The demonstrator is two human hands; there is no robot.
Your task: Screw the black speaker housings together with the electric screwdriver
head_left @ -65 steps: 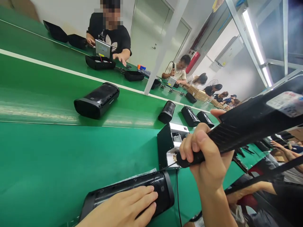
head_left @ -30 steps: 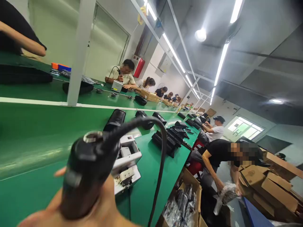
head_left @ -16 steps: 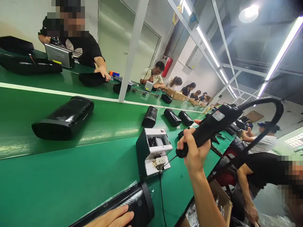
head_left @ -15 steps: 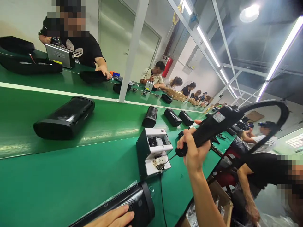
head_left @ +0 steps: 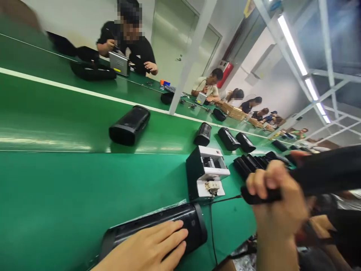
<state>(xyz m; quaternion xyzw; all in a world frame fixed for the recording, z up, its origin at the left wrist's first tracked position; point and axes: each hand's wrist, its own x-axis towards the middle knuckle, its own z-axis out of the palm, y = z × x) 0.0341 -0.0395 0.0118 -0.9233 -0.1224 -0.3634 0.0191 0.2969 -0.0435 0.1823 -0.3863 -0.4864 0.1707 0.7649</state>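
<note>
My left hand (head_left: 152, 244) lies flat, fingers stretched out, on a black speaker housing (head_left: 193, 225) at the bottom middle. A sheet of clear plastic shows along the housing's far edge. My right hand (head_left: 278, 199) is wrapped round a black electric screwdriver (head_left: 329, 169), held tilted with its thin bit pointing left. The bit's tip is just below the front of a black and white screw feeder (head_left: 194, 177). Whether a screw sits on the tip is too small to tell.
Several black housings (head_left: 129, 126) stand on the green belt beyond the feeder, and more lie in a row (head_left: 251, 163) behind my right hand. A cable (head_left: 212, 233) runs down from the feeder. Co-workers sit across the bench; a cardboard box (head_left: 227, 264) is at the lower right.
The screwdriver has come away from the feeder's front, moving right and down with my right hand. My left hand stays on the housing. The whole view has turned somewhat left.
</note>
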